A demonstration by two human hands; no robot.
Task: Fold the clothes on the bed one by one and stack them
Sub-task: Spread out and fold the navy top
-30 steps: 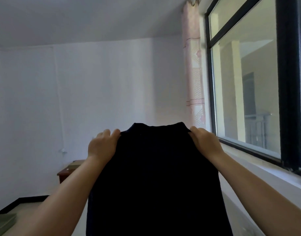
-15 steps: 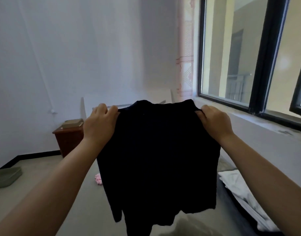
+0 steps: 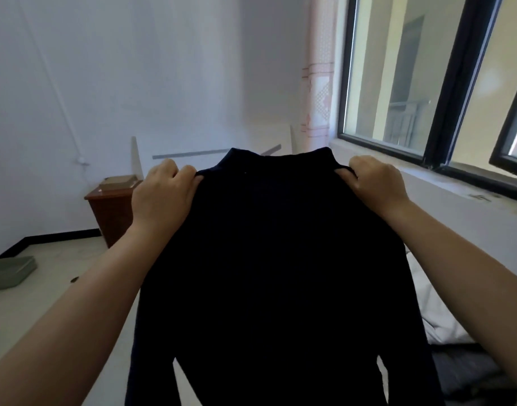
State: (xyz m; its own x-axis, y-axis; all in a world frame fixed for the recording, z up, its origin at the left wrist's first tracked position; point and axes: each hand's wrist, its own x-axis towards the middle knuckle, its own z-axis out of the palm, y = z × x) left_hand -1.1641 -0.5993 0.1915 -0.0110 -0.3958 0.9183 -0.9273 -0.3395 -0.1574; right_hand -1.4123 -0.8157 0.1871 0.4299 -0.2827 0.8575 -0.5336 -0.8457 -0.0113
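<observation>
Held up in the air in front of the chest: a dark navy high-neck top [image 3: 280, 273], hanging long way down from its shoulders, with the collar at the very top and the sleeves dangling low. Left of the collar, the left hand [image 3: 163, 197], fingers [image 3: 190, 178] curled and pinching the shoulder cloth. Right of the collar, the right hand [image 3: 376, 186], fingers [image 3: 343, 174] curled too, pinching the other shoulder. Both hands level, equally close to the top, one at each shoulder, so neither nearer than the other. Cloth falling straight below the fingers, soft and floppy, likely to sway and bunch if let down fast. Probably the step of holding it out flat before laying it on the bed [image 3: 468, 376], seen only a little, below and right of the top, with dark bedding. On the bed, right of the top, a white garment [image 3: 436, 312], crumpled, not yet folded. Left of the top and farther back, a brown wooden cabinet [image 3: 111, 212] with something flat on it, against the white wall [image 3: 134, 68]. Far left of the top, a flat green thing [image 3: 8, 271] on the pale floor [image 3: 55, 276]. Up and right of the top, a big window [image 3: 441, 83] with dark frames and a pinkish curtain [image 3: 318, 68] beside it. No folded stack to be seen yet.
</observation>
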